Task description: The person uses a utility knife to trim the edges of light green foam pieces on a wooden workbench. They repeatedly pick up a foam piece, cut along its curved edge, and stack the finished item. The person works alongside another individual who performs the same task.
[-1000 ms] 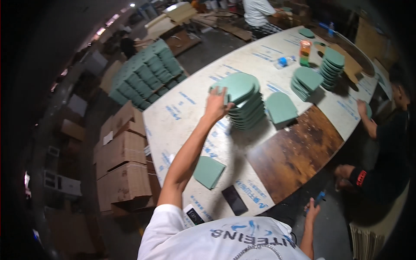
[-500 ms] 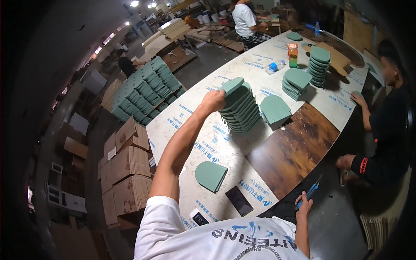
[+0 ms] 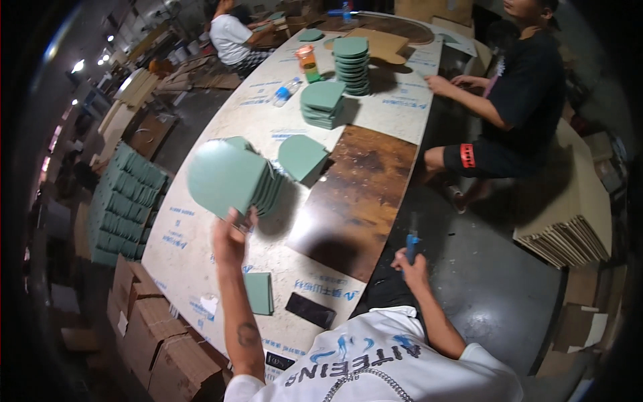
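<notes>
My left hand [image 3: 233,234] grips the straight edge of a green round-ended panel [image 3: 224,175], holding it up with its flat face showing. Partly hidden behind it stands a tall stack of similar panels [image 3: 272,191]. Just past that stack, a low pile of green panels [image 3: 303,157] lies on the table. More panels [image 3: 260,293] lie near my left forearm, which partly covers them. Low beside the table edge, my right hand [image 3: 414,269] is closed around a blue-handled tool [image 3: 412,246]. Its thin tip is too blurred to name.
The long white table [image 3: 221,127] carries a dark brown board [image 3: 362,194], a black phone [image 3: 311,309], an orange-green bottle [image 3: 308,63], a clear bottle [image 3: 287,92] and further panel stacks [image 3: 351,67]. A co-worker [image 3: 529,87] sits at right. Cartons [image 3: 167,342] stand at left.
My left hand has brought the green panel from the stack's top toward me and turned its face up. My view has swung right. The right hand still holds the blue-handled tool.
</notes>
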`<state>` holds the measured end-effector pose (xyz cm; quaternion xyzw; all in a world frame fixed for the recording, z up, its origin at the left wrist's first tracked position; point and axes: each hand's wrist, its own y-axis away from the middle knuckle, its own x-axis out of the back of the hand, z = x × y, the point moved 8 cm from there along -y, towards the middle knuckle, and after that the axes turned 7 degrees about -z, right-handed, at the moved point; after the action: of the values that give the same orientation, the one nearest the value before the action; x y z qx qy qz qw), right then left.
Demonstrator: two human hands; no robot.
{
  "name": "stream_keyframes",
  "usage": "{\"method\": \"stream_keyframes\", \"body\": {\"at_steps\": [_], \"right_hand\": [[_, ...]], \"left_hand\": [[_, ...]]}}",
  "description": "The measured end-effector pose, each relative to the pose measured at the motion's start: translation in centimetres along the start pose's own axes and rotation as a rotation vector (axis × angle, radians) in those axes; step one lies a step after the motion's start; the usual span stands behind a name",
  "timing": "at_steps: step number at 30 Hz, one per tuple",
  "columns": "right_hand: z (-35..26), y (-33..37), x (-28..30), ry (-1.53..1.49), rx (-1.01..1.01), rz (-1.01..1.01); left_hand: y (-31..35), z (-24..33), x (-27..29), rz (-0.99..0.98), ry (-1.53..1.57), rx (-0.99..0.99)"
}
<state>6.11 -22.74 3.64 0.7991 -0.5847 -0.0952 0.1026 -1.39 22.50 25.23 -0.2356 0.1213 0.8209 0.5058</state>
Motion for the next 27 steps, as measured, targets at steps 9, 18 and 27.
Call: {"method": "stream_keyframes", "body": {"at_steps": [9, 18, 27], "right_hand": [[-0.2, -3.0, -5.9, -0.467, -0.204, -0.017], [2.6, -10.1, -2.1, -0.134, -0.123, 0.001], [10.1, -10.3, 4.9, 0.422, -0.198, 0.184]], "left_hand": [[13.8, -34.9, -4.0, 0.087, 0.732, 0.641], [14.7, -40.8, -9.9, -0.090, 0.190, 1.071], [4.0, -30.4, -9.5, -0.181, -1.376, -0.014]]}}
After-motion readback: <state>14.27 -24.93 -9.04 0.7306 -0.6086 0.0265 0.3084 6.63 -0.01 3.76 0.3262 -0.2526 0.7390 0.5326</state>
